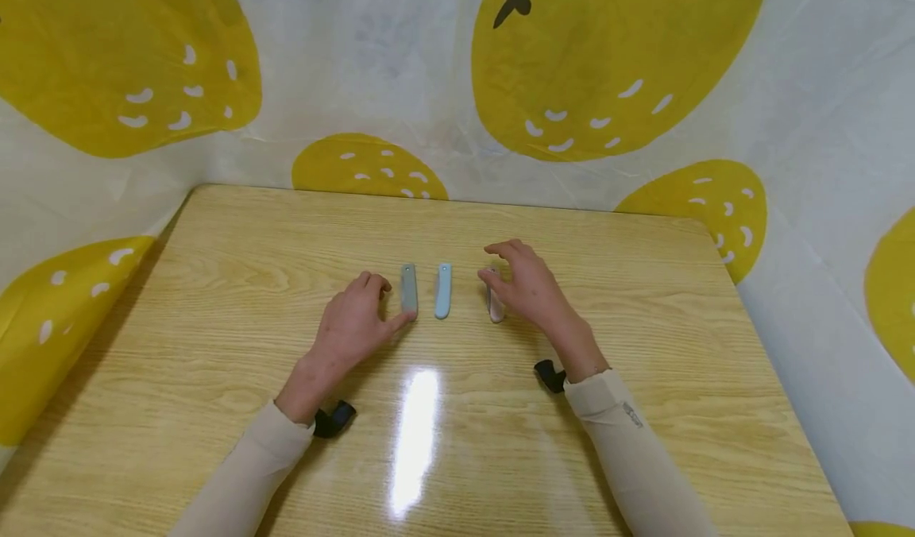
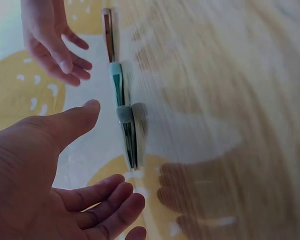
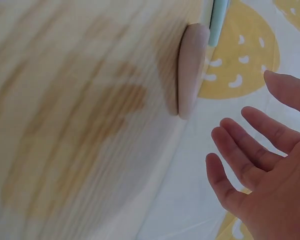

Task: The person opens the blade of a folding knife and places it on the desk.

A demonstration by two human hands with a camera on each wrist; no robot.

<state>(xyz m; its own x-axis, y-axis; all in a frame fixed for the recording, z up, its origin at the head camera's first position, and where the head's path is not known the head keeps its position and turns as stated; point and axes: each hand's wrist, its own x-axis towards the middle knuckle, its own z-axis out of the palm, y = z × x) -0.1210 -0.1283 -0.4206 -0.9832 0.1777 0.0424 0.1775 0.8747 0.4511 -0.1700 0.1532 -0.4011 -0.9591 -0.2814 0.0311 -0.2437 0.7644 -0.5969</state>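
Observation:
Three slim, rounded objects that look like folded pocket knives lie side by side on the table, each pointing away from me. The left one is grey-green (image 1: 409, 289), the middle one light blue (image 1: 443, 292) and the right one pale pink (image 3: 192, 70). My left hand (image 1: 352, 320) hovers beside the grey-green one with thumb and fingers spread; in the left wrist view a gap separates them from it. Over the pink one is my right hand (image 1: 530, 284), fingers apart and relaxed, partly covering it in the head view. Neither hand holds anything.
The wood-grain table (image 1: 214, 322) is glossy, with a bright light reflection near its front middle. A white cloth with yellow fruit print (image 1: 372, 68) hangs along the back and both sides. Dark straps (image 1: 334, 419) sit at both wrists, below beige sleeves.

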